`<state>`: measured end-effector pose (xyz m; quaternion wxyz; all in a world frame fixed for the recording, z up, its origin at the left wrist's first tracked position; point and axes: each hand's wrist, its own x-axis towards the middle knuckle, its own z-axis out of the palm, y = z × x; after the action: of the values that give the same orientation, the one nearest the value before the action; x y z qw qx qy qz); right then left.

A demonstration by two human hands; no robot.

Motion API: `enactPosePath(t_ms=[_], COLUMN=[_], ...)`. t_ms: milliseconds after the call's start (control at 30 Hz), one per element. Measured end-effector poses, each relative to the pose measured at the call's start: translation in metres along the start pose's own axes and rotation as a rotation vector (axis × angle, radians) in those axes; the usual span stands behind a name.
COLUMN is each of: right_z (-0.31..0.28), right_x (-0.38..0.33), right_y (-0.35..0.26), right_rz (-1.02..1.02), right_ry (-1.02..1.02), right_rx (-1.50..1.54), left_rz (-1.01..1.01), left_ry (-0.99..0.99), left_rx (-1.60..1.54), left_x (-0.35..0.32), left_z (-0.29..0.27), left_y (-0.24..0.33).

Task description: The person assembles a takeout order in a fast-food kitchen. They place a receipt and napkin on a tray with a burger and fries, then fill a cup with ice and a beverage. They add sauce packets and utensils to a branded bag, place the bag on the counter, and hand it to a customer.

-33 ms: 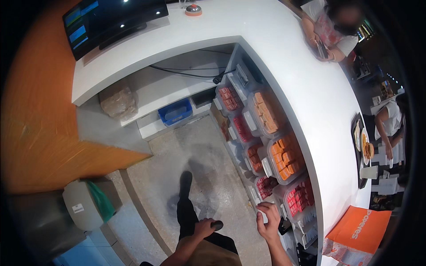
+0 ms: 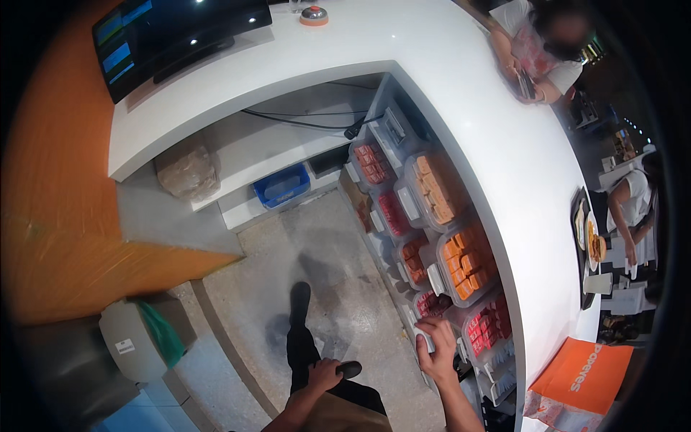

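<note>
My right hand (image 2: 437, 351) is at the front of the shelf on the right. Its thumb and fingers are closed on a white plastic latch (image 2: 425, 341); which box this piece belongs to I cannot tell. Beside that hand are a clear plastic box of red packets (image 2: 484, 327) and a lower box of red packets (image 2: 430, 305). Farther up the shelf, another box holds orange packets (image 2: 466, 266). My left hand (image 2: 325, 374) is curled in front of my black trousers. A dark rounded thing (image 2: 350, 370) shows beside its fingers; whether the hand grips it is unclear.
A white counter (image 2: 504, 165) curves overhead, bearing a paper bag (image 2: 579, 378), a food tray (image 2: 580, 237), a bell (image 2: 314, 16) and a monitor (image 2: 180, 36). A blue bin (image 2: 282, 186) stands ahead. At left is a grey bin (image 2: 128, 338). Across the counter, a person holds a phone (image 2: 527, 86).
The view has shifted slightly. My right hand has moved a little upward in the picture, with its fingers still closed on the white latch. My left hand stays almost where it was.
</note>
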<state>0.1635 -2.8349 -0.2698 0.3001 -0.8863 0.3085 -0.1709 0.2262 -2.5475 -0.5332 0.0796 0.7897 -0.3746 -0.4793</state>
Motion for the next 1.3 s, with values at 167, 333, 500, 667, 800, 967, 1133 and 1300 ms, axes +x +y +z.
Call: enactPosePath(t_ms=[167, 333, 500, 667, 800, 967, 1133, 1300], right_z=[0.038, 0.061, 0.068, 0.065, 0.101, 0.184, 0.201, 0.186], right_x=[0.235, 0.408, 0.437, 0.403, 0.296, 0.145, 0.042, -0.073], right_y=[0.04, 0.121, 0.173, 0.134, 0.063, -0.007, 0.019, 0.159], right_rz=[-0.181, 0.223, 0.602, 0.683, 0.024, -0.061, 0.116, 0.578], right_ry=[0.144, 0.444, 0.463, 0.555, 0.705, 0.185, 0.042, 0.122], right_rx=[-0.204, -0.284, -0.125, 0.012, -0.31, -0.098, 0.07, -0.07], left_rz=[0.145, 0.117, -0.138, -0.036, 0.089, 0.127, -0.256, -0.359], left_ry=[-0.067, -0.097, -0.119, 0.033, -0.094, -0.31, -0.153, -0.13], left_rx=[-0.128, -0.475, -0.797, -1.001, -1.46, -2.119, -1.802, -1.671], left_x=[0.009, 0.023, 0.044, 0.099, 0.132, 0.147, 0.155, 0.125], left_z=[-0.045, -0.086, -0.14, -0.225, -0.293, -0.306, -0.225, -0.147], left_y=[-0.077, -0.107, -0.119, -0.069, 0.015, 0.066, 0.039, 0.011])
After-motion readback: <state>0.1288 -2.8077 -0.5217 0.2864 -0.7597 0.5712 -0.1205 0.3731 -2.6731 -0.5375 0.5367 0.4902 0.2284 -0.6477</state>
